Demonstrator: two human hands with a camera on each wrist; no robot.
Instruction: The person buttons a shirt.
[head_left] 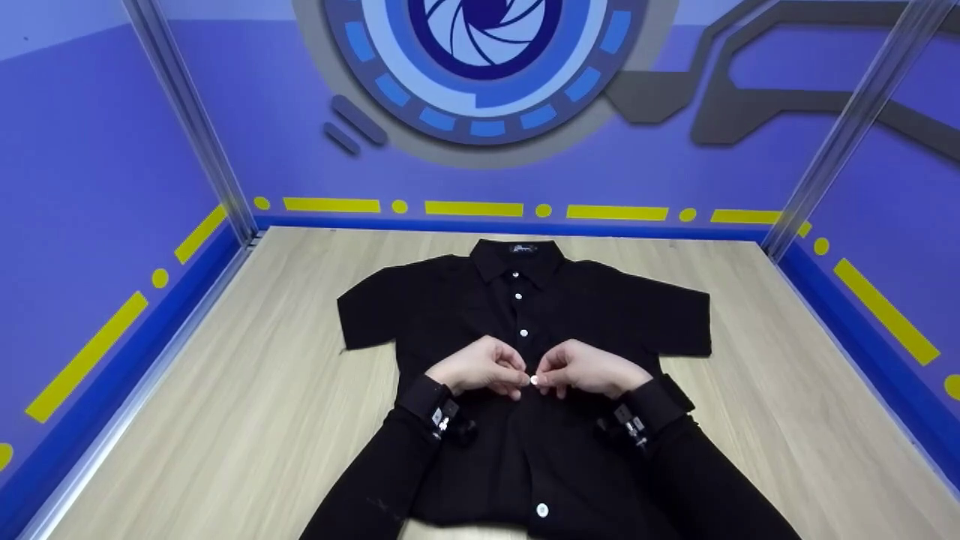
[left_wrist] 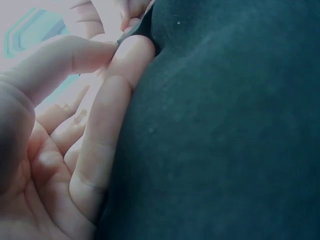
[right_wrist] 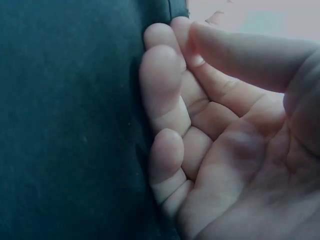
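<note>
Left hand (head_left: 480,367): thumb and forefinger drawn to a narrow pinch, holding a fold of the black shirt (head_left: 442,315) on my wrist feed.
Right hand (head_left: 592,369): thumb pressed to forefinger, other fingers curled in, dark cloth at the tips; I cannot tell whether they also grip the button (head_left: 534,380).
Button at the fingertips: small and white, between the two hands, which nearly meet.
Shirt position: front up on the pale wooden table (head_left: 225,412), beneath both hands, collar (head_left: 491,259) toward the far wall (head_left: 255,112).
Other buttons (head_left: 523,332): three white ones above the hands, one lower down.
Neck label (head_left: 523,248): dark, with pale lettering too small for me to read.
</note>
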